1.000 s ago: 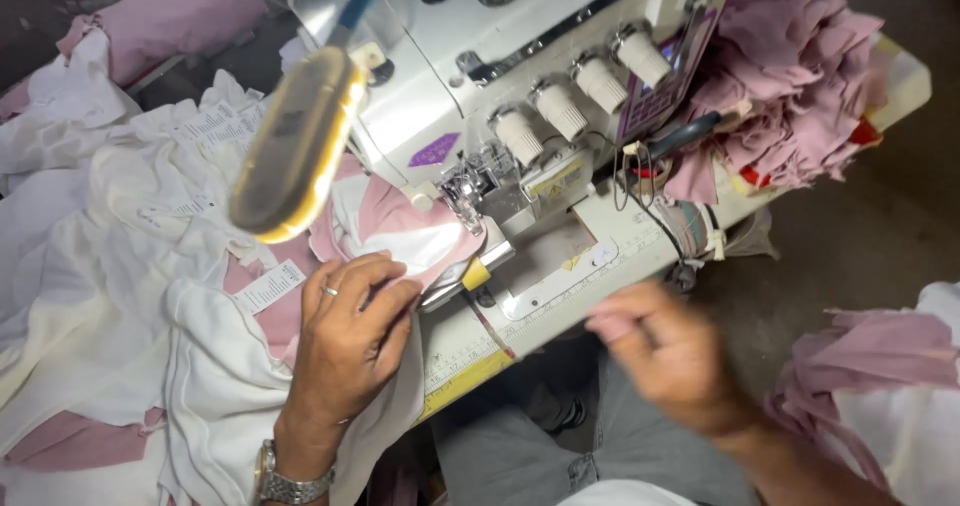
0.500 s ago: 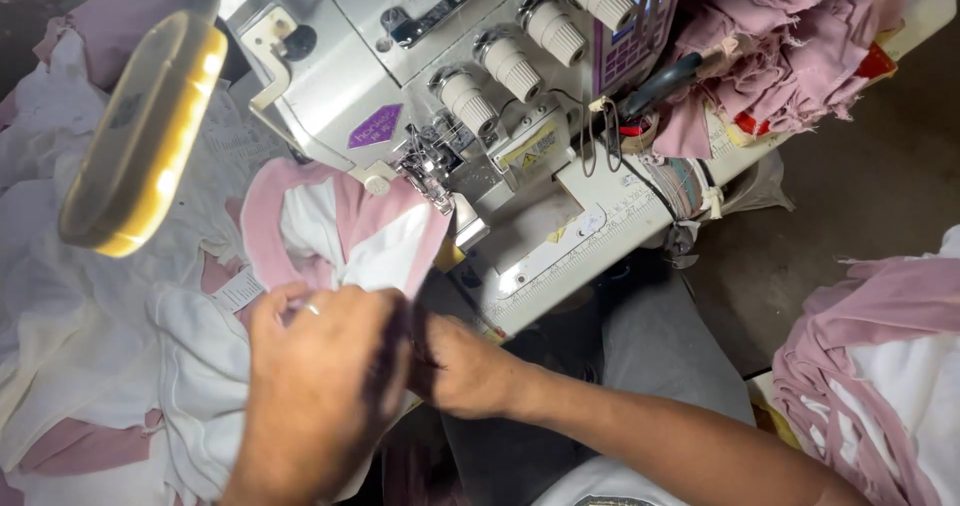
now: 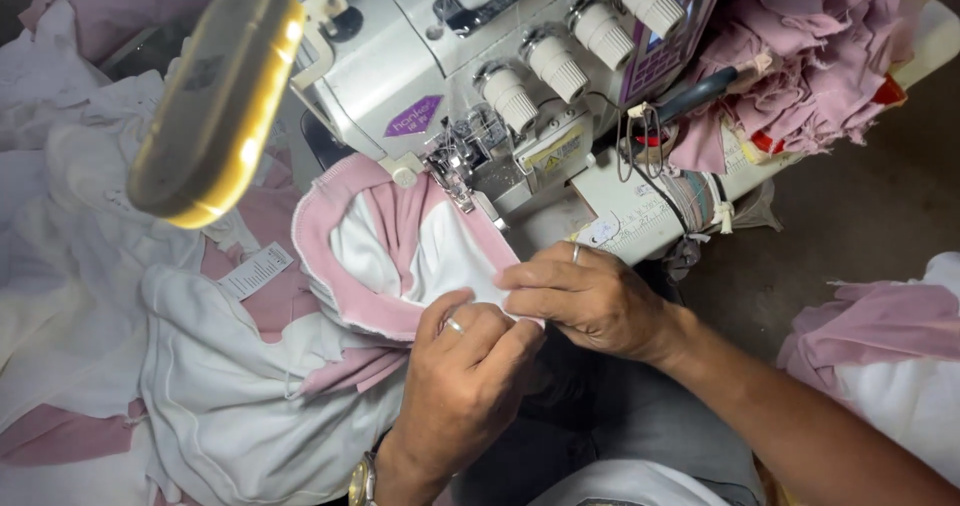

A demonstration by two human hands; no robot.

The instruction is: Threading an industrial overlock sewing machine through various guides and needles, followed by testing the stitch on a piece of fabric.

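Just below the middle of the frame, both hands meet on a white and pink garment [image 3: 400,256] that lies on the bench in front of the sewing machine [image 3: 480,56]. The left hand [image 3: 465,386] comes up from the lower edge, its grip narrow, thumb and fingers pinched on the pink ribbed band at the garment's near edge. The right hand [image 3: 590,301] comes in from the lower right, fingers pressed flat and close together on the same edge, touching the left hand's fingertips. The garment spreads up and to the left from the two grips, its far end reaching the presser foot [image 3: 455,171] of the machine. A lit lamp [image 3: 215,101] hangs over the upper left. More white and pink cloth [image 3: 120,366] lies heaped at the left, and a pile of pink pieces [image 3: 800,76] sits in the upper right corner.
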